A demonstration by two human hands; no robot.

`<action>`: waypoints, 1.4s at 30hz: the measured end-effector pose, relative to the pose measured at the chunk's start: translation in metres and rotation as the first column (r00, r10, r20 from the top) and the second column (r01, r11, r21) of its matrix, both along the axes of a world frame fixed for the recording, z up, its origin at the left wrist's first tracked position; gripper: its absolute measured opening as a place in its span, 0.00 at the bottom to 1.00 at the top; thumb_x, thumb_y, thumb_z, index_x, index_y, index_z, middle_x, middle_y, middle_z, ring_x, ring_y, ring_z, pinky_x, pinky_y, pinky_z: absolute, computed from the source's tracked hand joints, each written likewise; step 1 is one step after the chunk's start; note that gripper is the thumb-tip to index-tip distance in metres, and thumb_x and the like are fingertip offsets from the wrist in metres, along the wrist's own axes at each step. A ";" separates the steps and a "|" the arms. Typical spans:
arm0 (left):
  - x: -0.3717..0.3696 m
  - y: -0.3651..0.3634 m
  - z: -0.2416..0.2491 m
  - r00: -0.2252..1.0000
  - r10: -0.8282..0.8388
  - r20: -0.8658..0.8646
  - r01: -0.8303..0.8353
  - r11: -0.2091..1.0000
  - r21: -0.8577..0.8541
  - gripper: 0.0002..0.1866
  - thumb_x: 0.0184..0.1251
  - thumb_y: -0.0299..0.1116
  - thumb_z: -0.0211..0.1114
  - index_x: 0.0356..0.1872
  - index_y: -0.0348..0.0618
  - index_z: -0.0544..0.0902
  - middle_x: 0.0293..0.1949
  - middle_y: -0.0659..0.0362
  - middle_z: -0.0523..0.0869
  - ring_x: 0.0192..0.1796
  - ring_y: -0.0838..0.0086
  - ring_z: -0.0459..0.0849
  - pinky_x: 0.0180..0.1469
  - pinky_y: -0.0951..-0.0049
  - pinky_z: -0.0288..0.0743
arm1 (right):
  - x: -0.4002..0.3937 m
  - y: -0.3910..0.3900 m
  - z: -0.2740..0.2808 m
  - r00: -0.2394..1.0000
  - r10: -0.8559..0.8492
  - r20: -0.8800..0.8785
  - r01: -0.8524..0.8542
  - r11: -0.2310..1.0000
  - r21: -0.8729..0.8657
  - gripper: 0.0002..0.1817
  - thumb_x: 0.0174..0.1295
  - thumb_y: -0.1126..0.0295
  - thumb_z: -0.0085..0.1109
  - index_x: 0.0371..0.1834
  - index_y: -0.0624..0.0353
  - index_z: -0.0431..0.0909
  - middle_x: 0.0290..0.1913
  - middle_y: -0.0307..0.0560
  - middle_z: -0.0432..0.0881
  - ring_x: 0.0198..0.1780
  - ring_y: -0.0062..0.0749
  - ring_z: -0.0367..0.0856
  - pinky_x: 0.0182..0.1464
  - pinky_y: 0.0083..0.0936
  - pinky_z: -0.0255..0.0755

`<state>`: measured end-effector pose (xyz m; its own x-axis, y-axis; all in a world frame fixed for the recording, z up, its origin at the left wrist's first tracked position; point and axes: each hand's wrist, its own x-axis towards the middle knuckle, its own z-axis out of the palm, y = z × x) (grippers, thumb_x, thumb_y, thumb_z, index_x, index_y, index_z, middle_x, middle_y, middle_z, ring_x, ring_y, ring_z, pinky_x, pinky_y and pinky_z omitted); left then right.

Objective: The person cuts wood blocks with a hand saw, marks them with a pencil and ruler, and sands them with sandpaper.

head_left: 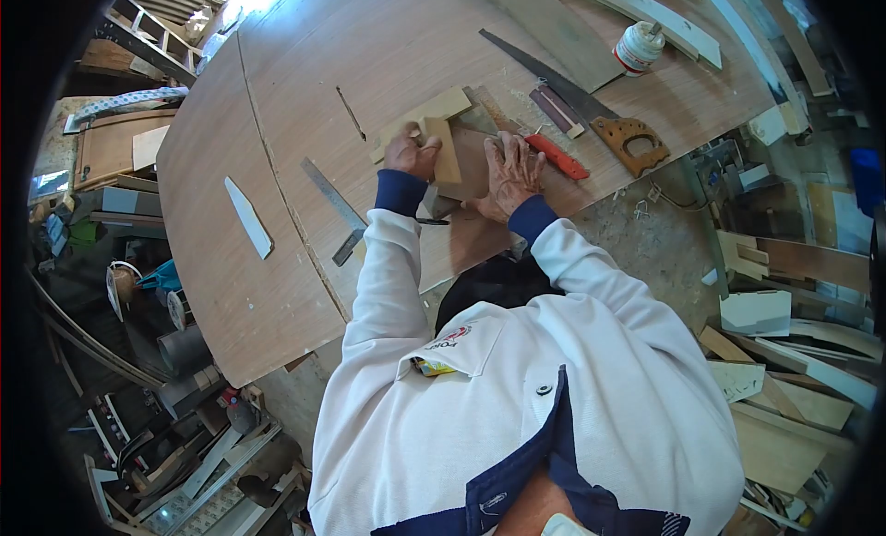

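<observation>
My left hand (412, 155) is closed around a pale wooden block (443, 154). The block lies across a light wooden strip (445, 106) on the tabletop. Close by on the right, my right hand (509, 177) rests palm down with its fingers spread, on or just above a brown surface; what lies under the palm is hidden. A red utility knife (559, 157) lies beside its fingertips. A thin dark pencil-like stick (432, 222) sits below the block. To the left of my left forearm lies a try square (330, 204).
A handsaw (630, 144), a dark narrow wood piece (556, 111) and a white bottle (639, 48) lie or stand on the right of the wooden table (277, 305). A white pointed strip (247, 217) lies left. Board offcuts (775, 434) are piled beyond the right edge.
</observation>
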<state>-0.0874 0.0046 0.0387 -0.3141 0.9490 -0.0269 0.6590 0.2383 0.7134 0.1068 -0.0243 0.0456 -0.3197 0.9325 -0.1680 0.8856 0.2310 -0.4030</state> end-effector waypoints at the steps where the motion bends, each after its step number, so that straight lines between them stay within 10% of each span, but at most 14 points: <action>1: -0.003 -0.001 0.003 1.000 -0.001 -0.001 0.001 1.000 0.002 0.16 0.57 0.41 0.64 0.41 0.43 0.85 0.30 0.43 0.86 0.36 0.56 0.87 0.41 0.63 0.79 | 0.001 0.001 0.000 1.000 -0.001 -0.001 0.001 1.000 0.002 0.58 0.35 0.46 0.77 0.70 0.52 0.54 0.70 0.51 0.51 0.75 0.52 0.43 0.67 0.72 0.39; 7: -0.005 -0.018 0.022 0.789 0.153 0.596 -0.084 0.986 -0.143 0.16 0.60 0.36 0.61 0.43 0.37 0.85 0.28 0.53 0.85 0.25 0.69 0.86 0.24 0.70 0.81 | 0.011 0.007 0.003 0.997 0.083 -0.004 -0.082 0.993 0.091 0.53 0.34 0.44 0.76 0.69 0.45 0.63 0.72 0.52 0.46 0.75 0.52 0.40 0.67 0.71 0.42; 10: -0.001 -0.024 0.016 0.716 0.224 0.661 -0.152 0.974 -0.166 0.13 0.63 0.36 0.62 0.44 0.42 0.85 0.32 0.56 0.86 0.26 0.71 0.85 0.22 0.72 0.82 | 0.017 0.011 0.015 0.954 0.175 -0.245 -0.104 0.955 0.279 0.48 0.40 0.48 0.75 0.69 0.43 0.65 0.68 0.54 0.60 0.70 0.49 0.59 0.65 0.58 0.58; 12: 0.005 -0.028 0.019 0.709 0.262 0.655 -0.175 0.965 -0.197 0.13 0.64 0.36 0.61 0.44 0.41 0.85 0.31 0.55 0.86 0.26 0.71 0.86 0.22 0.72 0.82 | 0.020 0.013 0.026 0.676 -0.004 -0.737 -0.242 0.943 -0.227 0.38 0.49 0.55 0.72 0.66 0.46 0.70 0.51 0.51 0.79 0.53 0.41 0.79 0.56 0.37 0.74; 17: 0.018 -0.032 0.038 0.715 0.303 0.630 -0.183 0.951 -0.249 0.16 0.65 0.41 0.62 0.44 0.40 0.85 0.29 0.51 0.86 0.27 0.70 0.86 0.20 0.73 0.80 | 0.009 0.006 0.017 0.588 0.034 -0.808 -0.140 0.988 -0.060 0.21 0.58 0.64 0.68 0.55 0.52 0.79 0.38 0.44 0.84 0.38 0.27 0.82 0.42 0.24 0.78; 20: 0.016 -0.040 0.058 0.835 0.229 0.500 -0.044 0.934 -0.354 0.21 0.64 0.48 0.64 0.40 0.37 0.85 0.25 0.53 0.84 0.25 0.67 0.85 0.27 0.70 0.80 | 0.013 0.009 0.012 0.489 -0.060 -0.870 -0.058 0.993 -0.101 0.18 0.61 0.63 0.65 0.53 0.56 0.81 0.35 0.42 0.83 0.34 0.22 0.80 0.38 0.21 0.76; 22: 0.008 -0.051 0.059 0.992 -0.118 0.034 0.122 0.983 -0.139 0.26 0.63 0.54 0.63 0.45 0.38 0.84 0.23 0.51 0.82 0.25 0.69 0.82 0.30 0.71 0.75 | 0.019 0.012 0.014 0.397 -0.120 -0.910 -0.052 0.987 -0.153 0.17 0.63 0.63 0.64 0.52 0.58 0.81 0.32 0.42 0.83 0.31 0.20 0.79 0.36 0.19 0.76; 25: 0.008 -0.067 0.077 0.825 -0.327 -0.461 0.450 0.874 0.185 0.25 0.61 0.50 0.66 0.47 0.36 0.82 0.23 0.52 0.83 0.25 0.65 0.81 0.34 0.69 0.74 | 0.028 0.016 0.022 0.426 -0.128 -0.895 -0.147 0.967 -0.208 0.17 0.64 0.64 0.62 0.53 0.61 0.80 0.31 0.39 0.82 0.31 0.18 0.78 0.36 0.17 0.75; 26: 0.011 -0.066 0.087 0.825 -0.324 -0.462 0.447 0.876 0.183 0.25 0.61 0.50 0.66 0.47 0.36 0.82 0.23 0.52 0.83 0.25 0.65 0.81 0.34 0.69 0.74 | 0.028 0.015 0.024 0.380 -0.154 -0.912 -0.196 0.950 -0.242 0.16 0.65 0.65 0.62 0.53 0.60 0.80 0.31 0.39 0.82 0.31 0.18 0.78 0.36 0.17 0.75; 28: 0.026 -0.064 0.105 0.882 -0.435 0.181 0.464 0.871 -0.165 0.22 0.61 0.47 0.66 0.48 0.40 0.80 0.29 0.43 0.83 0.37 0.53 0.84 0.39 0.60 0.76 | 0.027 0.011 0.031 0.336 -0.181 -0.924 -0.249 0.929 -0.273 0.15 0.65 0.66 0.61 0.53 0.59 0.81 0.31 0.39 0.81 0.31 0.17 0.78 0.36 0.17 0.75; 36: 0.056 -0.072 0.062 0.953 -0.270 -0.139 0.292 0.938 0.184 0.16 0.62 0.32 0.64 0.48 0.35 0.78 0.30 0.43 0.83 0.34 0.48 0.83 0.35 0.60 0.75 | 0.012 0.000 0.012 0.489 0.127 -0.863 0.150 0.962 0.227 0.14 0.63 0.73 0.61 0.52 0.57 0.82 0.37 0.43 0.85 0.35 0.24 0.82 0.38 0.21 0.75; 42: 0.053 -0.074 0.057 0.934 -0.171 -0.315 0.228 0.961 0.154 0.18 0.59 0.28 0.63 0.52 0.38 0.77 0.44 0.45 0.82 0.43 0.49 0.82 0.42 0.59 0.76 | 0.026 -0.008 0.014 0.562 0.026 -0.827 0.115 0.987 0.109 0.10 0.60 0.72 0.61 0.44 0.59 0.82 0.44 0.49 0.84 0.39 0.38 0.84 0.41 0.29 0.76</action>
<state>-0.0341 -0.0697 0.0955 -0.0843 0.9720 0.2195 0.8668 -0.0371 0.4973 0.1327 -0.0323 0.0593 -0.2104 0.9388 0.2728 0.1938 0.3136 -0.9296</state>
